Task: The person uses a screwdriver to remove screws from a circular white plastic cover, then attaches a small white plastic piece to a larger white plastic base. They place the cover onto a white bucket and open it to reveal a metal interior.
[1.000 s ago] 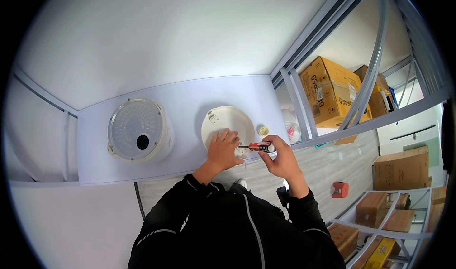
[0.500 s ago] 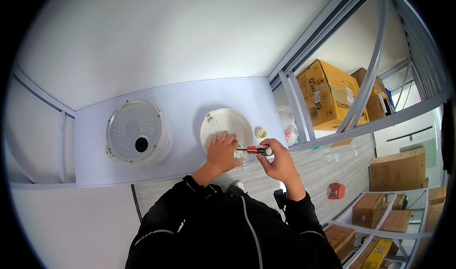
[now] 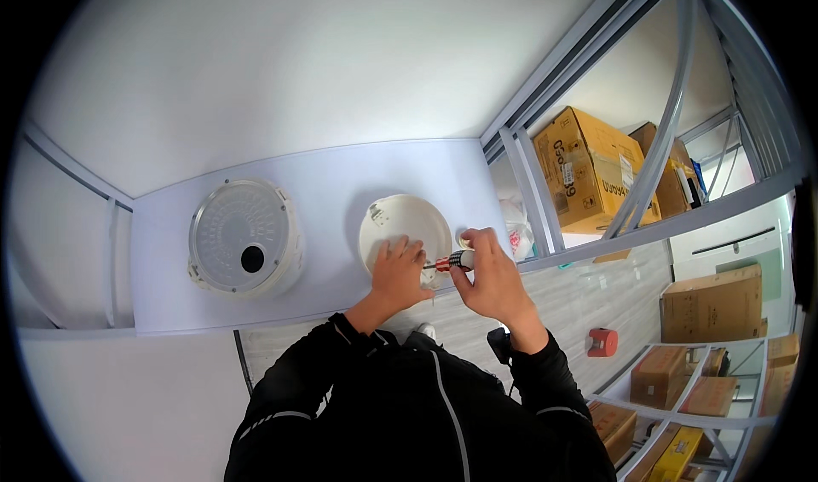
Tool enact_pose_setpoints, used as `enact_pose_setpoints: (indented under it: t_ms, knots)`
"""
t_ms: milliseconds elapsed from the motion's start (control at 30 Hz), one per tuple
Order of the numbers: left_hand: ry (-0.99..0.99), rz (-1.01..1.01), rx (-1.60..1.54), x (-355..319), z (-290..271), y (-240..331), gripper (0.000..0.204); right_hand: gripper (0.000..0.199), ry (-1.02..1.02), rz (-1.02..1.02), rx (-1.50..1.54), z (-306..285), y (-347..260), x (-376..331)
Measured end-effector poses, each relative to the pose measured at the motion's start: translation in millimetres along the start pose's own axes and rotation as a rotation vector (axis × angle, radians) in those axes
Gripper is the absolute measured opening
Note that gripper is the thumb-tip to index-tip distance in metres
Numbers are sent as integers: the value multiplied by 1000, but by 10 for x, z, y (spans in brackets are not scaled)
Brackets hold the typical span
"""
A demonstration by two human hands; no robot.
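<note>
Screwdriver (image 3: 451, 263) (in right hand (image 3: 496, 284)) nearly crosswise, tip leftward.

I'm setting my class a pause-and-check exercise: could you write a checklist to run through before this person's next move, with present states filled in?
1. Right grip holds the screwdriver by its handle: ok.
2. Left grip is spread on the white dish: ok.
3. Screwdriver tip seated: cannot tell; it is lost beside the left grip.
4. Small container in full view: not ok; the right grip partly covers it.
5. White drum apart from both hands: ok.
</note>
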State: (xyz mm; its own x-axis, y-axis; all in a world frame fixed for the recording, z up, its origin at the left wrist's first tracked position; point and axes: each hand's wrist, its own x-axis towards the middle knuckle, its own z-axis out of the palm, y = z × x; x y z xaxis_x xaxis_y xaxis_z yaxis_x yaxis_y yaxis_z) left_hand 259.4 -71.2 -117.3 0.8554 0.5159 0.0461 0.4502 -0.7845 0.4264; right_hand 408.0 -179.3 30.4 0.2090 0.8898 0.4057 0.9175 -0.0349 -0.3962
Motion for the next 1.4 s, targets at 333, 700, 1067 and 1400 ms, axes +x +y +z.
enact_pose_setpoints:
  t_ms: [333,700,1067,1400]
  knots:
    - [-5,16,21,-18,-6,6,89,41,-153,-33,-255,-74,-101,141]
    - [-39,19,36,22,-39,5,87,45,-335,-14,-294,-226,-192,146]
    - [-90,16,28,38,-46,-41,84,48,-337,19,-421,-170,-201,98]
    - [-91,21,43,62,-15,-18,84,53,-403,118,-437,-73,-186,140]
